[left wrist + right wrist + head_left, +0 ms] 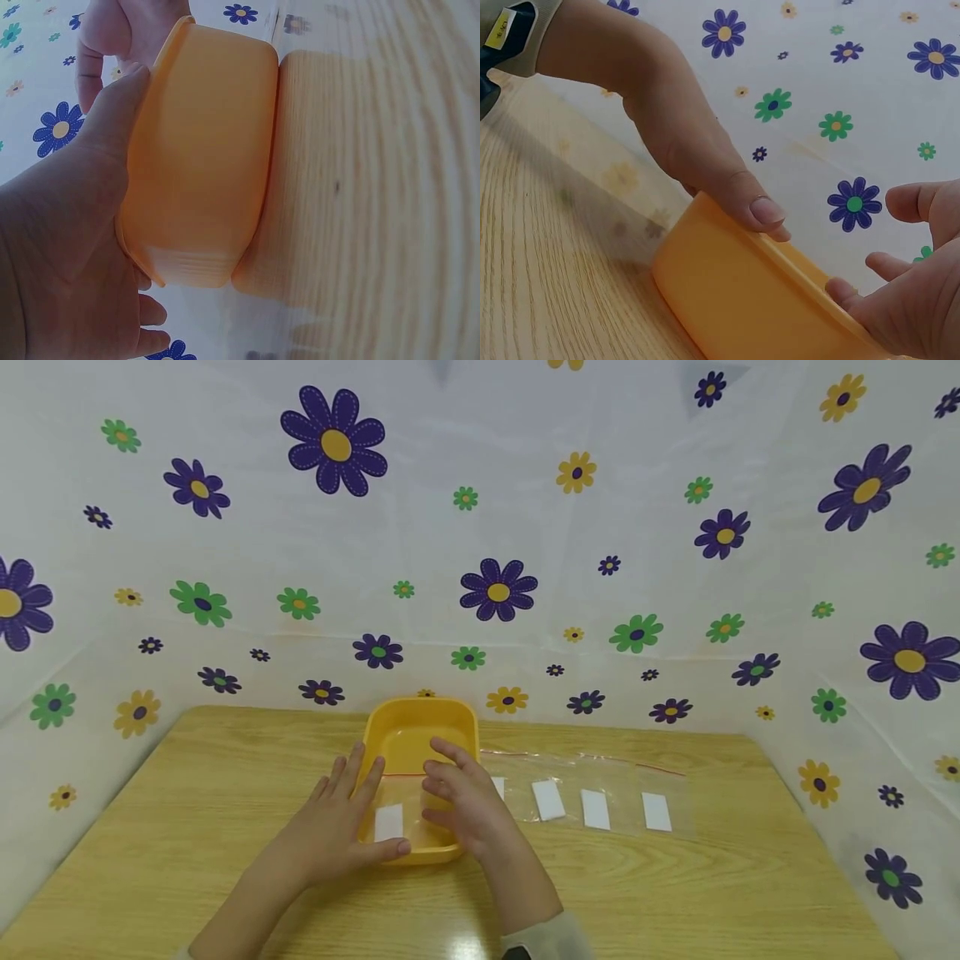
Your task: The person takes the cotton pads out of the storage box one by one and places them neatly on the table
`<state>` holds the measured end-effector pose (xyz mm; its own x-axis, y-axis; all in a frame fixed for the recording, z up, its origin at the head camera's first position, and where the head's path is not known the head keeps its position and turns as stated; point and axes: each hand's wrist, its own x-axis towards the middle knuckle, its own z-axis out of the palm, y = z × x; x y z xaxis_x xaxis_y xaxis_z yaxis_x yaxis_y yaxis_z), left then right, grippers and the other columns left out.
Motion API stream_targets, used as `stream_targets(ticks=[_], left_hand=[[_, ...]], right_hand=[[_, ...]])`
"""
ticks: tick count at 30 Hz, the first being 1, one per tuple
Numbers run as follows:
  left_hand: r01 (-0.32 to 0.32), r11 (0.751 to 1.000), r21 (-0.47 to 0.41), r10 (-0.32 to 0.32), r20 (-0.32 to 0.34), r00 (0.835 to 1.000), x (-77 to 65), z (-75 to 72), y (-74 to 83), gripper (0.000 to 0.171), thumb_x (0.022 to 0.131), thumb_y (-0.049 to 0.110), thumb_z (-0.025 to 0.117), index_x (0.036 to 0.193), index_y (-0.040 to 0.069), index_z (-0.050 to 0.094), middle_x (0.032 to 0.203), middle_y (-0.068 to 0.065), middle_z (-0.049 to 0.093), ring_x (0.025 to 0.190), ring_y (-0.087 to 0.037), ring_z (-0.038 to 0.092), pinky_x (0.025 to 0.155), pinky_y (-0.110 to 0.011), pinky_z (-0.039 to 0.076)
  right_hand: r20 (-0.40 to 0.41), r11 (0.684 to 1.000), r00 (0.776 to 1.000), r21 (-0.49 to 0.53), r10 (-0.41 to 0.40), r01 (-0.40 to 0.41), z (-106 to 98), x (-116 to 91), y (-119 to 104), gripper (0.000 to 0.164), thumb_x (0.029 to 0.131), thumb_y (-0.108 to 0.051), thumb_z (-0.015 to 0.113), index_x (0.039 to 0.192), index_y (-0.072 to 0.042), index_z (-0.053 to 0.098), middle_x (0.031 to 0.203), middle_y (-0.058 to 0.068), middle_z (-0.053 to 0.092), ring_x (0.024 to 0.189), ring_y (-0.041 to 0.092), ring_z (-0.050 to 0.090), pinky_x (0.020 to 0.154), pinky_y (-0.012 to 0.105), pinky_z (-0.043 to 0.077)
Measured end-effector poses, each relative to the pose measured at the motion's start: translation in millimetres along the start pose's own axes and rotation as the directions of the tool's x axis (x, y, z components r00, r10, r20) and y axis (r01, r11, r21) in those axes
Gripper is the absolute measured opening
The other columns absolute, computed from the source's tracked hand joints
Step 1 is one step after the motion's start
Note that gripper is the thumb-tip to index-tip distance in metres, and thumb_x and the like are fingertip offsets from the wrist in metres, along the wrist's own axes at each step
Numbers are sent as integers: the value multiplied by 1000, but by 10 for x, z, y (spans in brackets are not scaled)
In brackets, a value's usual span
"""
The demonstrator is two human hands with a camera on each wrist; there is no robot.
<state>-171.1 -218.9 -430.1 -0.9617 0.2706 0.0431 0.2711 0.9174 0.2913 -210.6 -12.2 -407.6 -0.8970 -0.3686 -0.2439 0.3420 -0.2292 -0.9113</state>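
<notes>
A yellow plastic tub [420, 714] stands on the wooden table, and in it lies a clear zip bag [405, 785] with a red seal line and a white rectangular piece [388, 821]. My left hand [330, 822] rests along the tub's left and near rim, fingers stretched out and thumb across the near edge. Over the tub's right side is my right hand [468, 797], fingers spread and slightly bent, with nothing visibly held. In the right wrist view, the fingertips of the right hand [915, 300] are close to the rim; contact is hard to tell.
Right of the tub, several clear zip bags [611, 785] lie in a row on the table [712, 893], each with a white rectangular piece [657, 812]. A white flowered cloth [420, 543] hangs behind the table and along both sides.
</notes>
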Motion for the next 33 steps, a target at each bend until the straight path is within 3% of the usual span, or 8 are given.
stream_targets(ticks=[5, 10, 14, 16, 21, 27, 33], left_hand=[[-7, 1000, 6, 7, -13, 1000, 3, -6, 3, 117, 77, 84, 54, 159, 6, 23, 165, -25, 4, 146, -55, 15, 115, -67, 22], [-15, 1000, 6, 15, -14, 1000, 9, -11, 10, 117, 78, 85, 53, 159, 6, 22, 165, -26, 3, 146, -55, 15, 115, -67, 22], [-14, 1000, 0, 14, -15, 1000, 1, -10, 10, 117, 78, 84, 54, 159, 6, 22, 165, -26, 3, 147, -55, 14, 115, -66, 21], [-15, 1000, -4, 15, -18, 1000, -4, -7, 7, 117, 78, 83, 55, 159, 6, 23, 165, -26, 3, 147, -55, 14, 115, -66, 21], [-24, 1000, -18, 24, -19, 1000, -14, 7, -1, 115, 78, 83, 56, 159, 6, 24, 165, -26, 1, 147, -55, 13, 115, -67, 21], [-12, 1000, -19, 12, -5, 1000, -5, 13, -1, 115, 78, 82, 57, 159, 7, 24, 166, -24, 0, 147, -55, 12, 116, -67, 19], [-14, 1000, -12, 14, -8, 1000, -12, -3, 9, 115, 78, 82, 56, 158, 6, 24, 165, -25, 2, 147, -55, 13, 116, -66, 19]], right_hand=[[-8, 1000, 1000, 3, 29, -29, 10, 14, -2, 57, 93, -26, 64, 147, -22, 47, 155, 18, 32, 141, 51, 26, 112, 71, 24], [-36, 998, 998, 10, 58, -57, 28, 28, 2, 61, 91, -27, 66, 148, -26, 44, 155, 16, 30, 140, 50, 20, 109, 77, 17], [-29, 998, 998, 3, 61, -61, 86, 54, 33, 67, 89, -25, 66, 151, -22, 40, 155, 17, 30, 141, 55, 17, 108, 74, 25], [-21, 997, 997, 0, 72, -72, 121, 71, 59, 70, 89, -25, 66, 153, -21, 38, 151, 15, 34, 132, 51, 32, 101, 63, 40], [-25, 994, 994, -13, 107, -108, 175, 110, 122, 73, 88, -25, 68, 154, -21, 36, 143, 11, 42, 109, 33, 49, 82, 39, 51], [-21, 995, 996, -42, 84, -85, 199, 129, 137, 75, 88, -24, 67, 155, -19, 33, 140, 13, 49, 113, 30, 56, 80, 34, 52], [-5, 993, 999, -116, 33, -33, 225, 128, 161, 63, 90, -26, 68, 148, -18, 46, 136, 13, 55, 120, 33, 50, 87, 41, 48]])
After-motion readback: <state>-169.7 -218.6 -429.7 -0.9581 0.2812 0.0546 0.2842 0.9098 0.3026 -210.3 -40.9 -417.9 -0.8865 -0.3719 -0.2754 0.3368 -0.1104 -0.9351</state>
